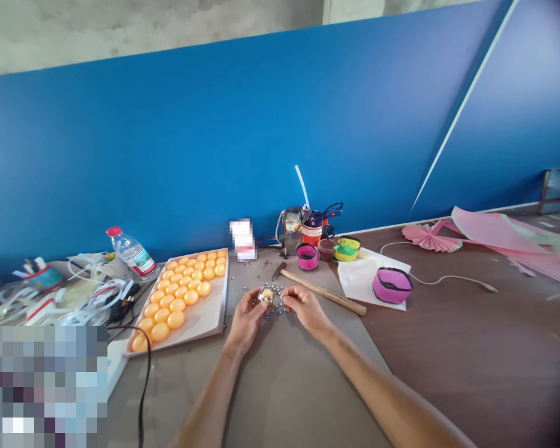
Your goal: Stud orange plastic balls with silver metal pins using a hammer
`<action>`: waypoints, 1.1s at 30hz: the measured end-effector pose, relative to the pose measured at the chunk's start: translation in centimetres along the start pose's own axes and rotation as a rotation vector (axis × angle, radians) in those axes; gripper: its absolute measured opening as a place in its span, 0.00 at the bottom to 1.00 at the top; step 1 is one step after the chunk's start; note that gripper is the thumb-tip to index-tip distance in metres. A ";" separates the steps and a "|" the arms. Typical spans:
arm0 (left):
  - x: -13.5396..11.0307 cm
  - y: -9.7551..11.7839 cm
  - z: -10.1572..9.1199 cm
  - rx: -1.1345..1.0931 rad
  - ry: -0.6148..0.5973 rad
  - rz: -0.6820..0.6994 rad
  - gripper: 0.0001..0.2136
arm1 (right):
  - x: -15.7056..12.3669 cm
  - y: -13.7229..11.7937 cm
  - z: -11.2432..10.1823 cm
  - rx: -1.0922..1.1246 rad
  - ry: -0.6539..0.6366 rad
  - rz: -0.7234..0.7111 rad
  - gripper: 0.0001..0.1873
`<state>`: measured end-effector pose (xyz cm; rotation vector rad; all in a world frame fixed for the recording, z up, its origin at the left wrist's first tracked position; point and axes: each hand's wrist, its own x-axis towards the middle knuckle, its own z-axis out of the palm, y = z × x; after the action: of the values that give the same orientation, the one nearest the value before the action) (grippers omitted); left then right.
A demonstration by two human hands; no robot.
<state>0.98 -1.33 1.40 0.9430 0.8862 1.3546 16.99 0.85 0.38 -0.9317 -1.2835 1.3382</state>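
My left hand (247,316) pinches an orange ball (267,296) that is ringed with small silvery beads (274,307). My right hand (304,306) is closed on the beaded rim from the other side. Both hands meet over the grey mat (270,386) at the table's middle. To the left lies a white tray (212,320) with several rows of orange balls (177,298). Just behind my right hand lies a hammer (322,291) with a wooden handle.
Small pink pots (392,285) (307,256), a yellow-green pot (346,249) and a red cup with tools (312,231) stand behind. A water bottle (133,254) and tangled white strips (74,292) are at left, pink paper fans (432,238) at right. A black cable (144,373) crosses the near left.
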 end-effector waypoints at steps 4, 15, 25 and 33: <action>0.0 -0.3 0.1 0.125 -0.001 0.052 0.18 | -0.1 0.1 0.3 -0.065 0.024 -0.065 0.06; 0.2 -1.3 -0.5 0.247 -0.008 0.096 0.18 | -0.8 -0.6 1.3 -0.211 0.003 -0.198 0.04; 0.2 -1.6 -0.6 0.363 -0.002 0.147 0.18 | -0.8 -0.1 1.2 -0.194 0.006 -0.157 0.04; -0.2 -1.0 0.0 0.362 0.011 0.149 0.16 | -0.6 0.1 1.4 -0.023 -0.021 -0.075 0.05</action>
<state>1.37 -1.55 0.52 1.3008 1.1108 1.3491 15.76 0.05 0.43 -0.8796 -1.3395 1.2805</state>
